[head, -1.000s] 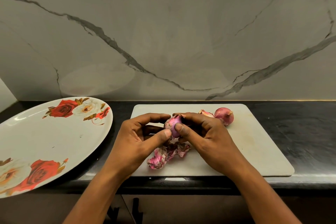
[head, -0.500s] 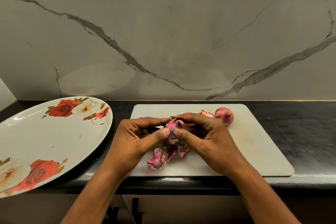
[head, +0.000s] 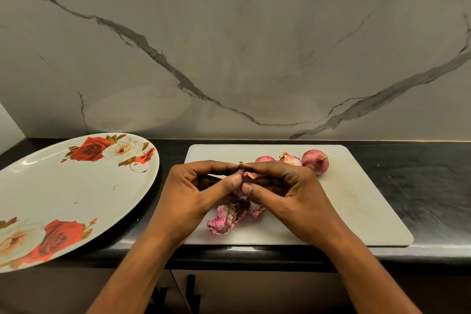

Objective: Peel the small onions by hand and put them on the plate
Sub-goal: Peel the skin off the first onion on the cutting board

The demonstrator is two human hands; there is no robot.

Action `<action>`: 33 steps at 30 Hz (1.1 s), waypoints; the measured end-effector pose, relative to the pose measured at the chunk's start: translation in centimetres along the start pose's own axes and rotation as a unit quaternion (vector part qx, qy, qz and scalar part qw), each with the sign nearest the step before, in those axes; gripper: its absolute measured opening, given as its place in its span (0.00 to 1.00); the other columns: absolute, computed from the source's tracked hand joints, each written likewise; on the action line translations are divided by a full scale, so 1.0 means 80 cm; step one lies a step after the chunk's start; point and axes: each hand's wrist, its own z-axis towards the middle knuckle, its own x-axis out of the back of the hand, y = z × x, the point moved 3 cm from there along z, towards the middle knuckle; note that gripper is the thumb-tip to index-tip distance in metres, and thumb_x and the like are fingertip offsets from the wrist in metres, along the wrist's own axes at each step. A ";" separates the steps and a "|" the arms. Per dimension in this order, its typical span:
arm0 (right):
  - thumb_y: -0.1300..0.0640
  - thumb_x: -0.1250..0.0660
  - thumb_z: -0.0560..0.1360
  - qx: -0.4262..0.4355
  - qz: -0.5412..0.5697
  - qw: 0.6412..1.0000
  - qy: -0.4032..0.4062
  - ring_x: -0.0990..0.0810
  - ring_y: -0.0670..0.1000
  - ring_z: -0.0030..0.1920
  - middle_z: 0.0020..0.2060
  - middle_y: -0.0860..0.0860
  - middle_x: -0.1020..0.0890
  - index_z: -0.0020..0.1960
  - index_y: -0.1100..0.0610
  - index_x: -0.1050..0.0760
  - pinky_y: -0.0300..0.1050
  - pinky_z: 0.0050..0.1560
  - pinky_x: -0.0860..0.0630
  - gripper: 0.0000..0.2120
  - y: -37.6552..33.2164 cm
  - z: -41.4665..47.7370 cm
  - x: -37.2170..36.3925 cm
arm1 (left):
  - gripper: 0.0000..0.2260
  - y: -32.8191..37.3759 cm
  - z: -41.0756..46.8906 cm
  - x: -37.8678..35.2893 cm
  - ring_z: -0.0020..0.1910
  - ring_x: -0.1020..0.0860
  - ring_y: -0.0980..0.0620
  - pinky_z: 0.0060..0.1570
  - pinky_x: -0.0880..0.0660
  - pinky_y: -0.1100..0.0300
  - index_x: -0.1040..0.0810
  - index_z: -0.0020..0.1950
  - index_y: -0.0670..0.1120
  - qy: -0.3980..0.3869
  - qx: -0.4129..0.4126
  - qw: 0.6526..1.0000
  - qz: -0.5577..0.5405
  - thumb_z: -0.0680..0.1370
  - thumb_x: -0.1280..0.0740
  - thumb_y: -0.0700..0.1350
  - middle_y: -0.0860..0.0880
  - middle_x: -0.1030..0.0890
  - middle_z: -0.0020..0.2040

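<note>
Both hands meet over the white cutting board [head: 356,206] and share one small purple onion [head: 244,181]. My left hand [head: 193,194] pinches it between thumb and forefinger. My right hand [head: 288,194] grips it from the other side, thumb on its front; most of the onion is hidden by the fingers. A heap of pink onion skins [head: 229,214] lies on the board just below the hands. Behind my right hand sit more unpeeled onions, the clearest a round one [head: 315,160]. The white plate with red roses [head: 63,194] lies to the left, with no onions on it.
The board and plate rest on a black countertop [head: 420,186] against a marble wall [head: 229,58]. The counter's front edge runs just below the board. Dark cabinet doors with handles [head: 190,293] are under it.
The thumbs and forefingers have closed in around the onion, hiding more of it. A third onion now shows behind my right hand. Plate, board and skins have not moved.
</note>
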 end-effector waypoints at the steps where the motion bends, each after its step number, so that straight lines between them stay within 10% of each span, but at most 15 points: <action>1: 0.60 0.24 0.77 -0.001 -0.002 1.000 0.001 0.13 0.46 0.56 0.55 0.46 0.12 0.66 0.51 0.17 0.44 0.56 0.16 0.17 0.001 0.000 0.000 | 0.14 0.000 0.000 0.000 0.50 0.12 0.46 0.50 0.15 0.54 0.13 0.58 0.43 0.006 -0.001 1.000 -0.001 0.73 0.25 0.43 0.46 0.11 0.51; 33: 0.58 0.24 0.78 0.011 -0.063 0.998 0.009 0.15 0.44 0.57 0.55 0.43 0.13 0.66 0.48 0.17 0.38 0.55 0.17 0.17 0.000 0.001 -0.001 | 0.07 0.001 -0.001 0.001 0.57 0.15 0.47 0.49 0.16 0.58 0.12 0.53 0.45 0.003 -0.083 0.994 0.069 0.75 0.24 0.41 0.49 0.14 0.53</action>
